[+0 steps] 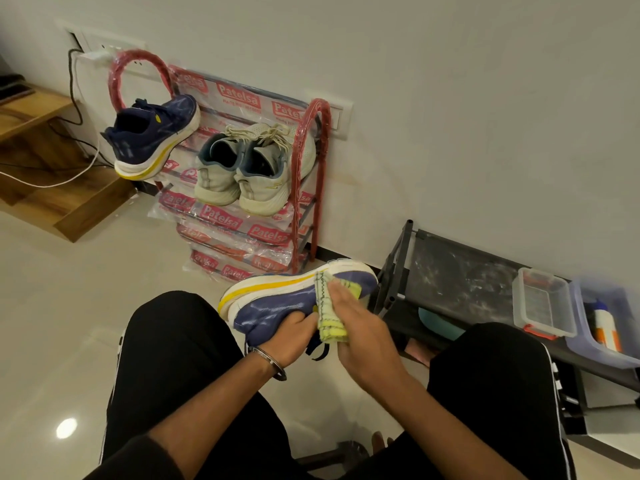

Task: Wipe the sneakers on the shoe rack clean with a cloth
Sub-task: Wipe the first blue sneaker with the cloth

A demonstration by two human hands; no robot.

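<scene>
A blue sneaker [277, 306] with a white and yellow sole lies on its side between my knees, sole turned away from me. My left hand [289, 337] grips it from below at the opening. My right hand [360, 327] presses a folded yellow-green cloth [329, 317] against the shoe's blue upper. The matching blue sneaker [152, 140] rests on the top tier of the red shoe rack [311, 161], at its left end. A pair of grey-white sneakers [242, 171] sits beside it on the same tier.
The rack stands against the white wall, its lower tiers wrapped in printed plastic. A low black shelf [460, 278] on the right carries a clear box [543, 303] and a blue tub [606, 323] with a bottle. Wooden steps [45, 161] and cables lie at left.
</scene>
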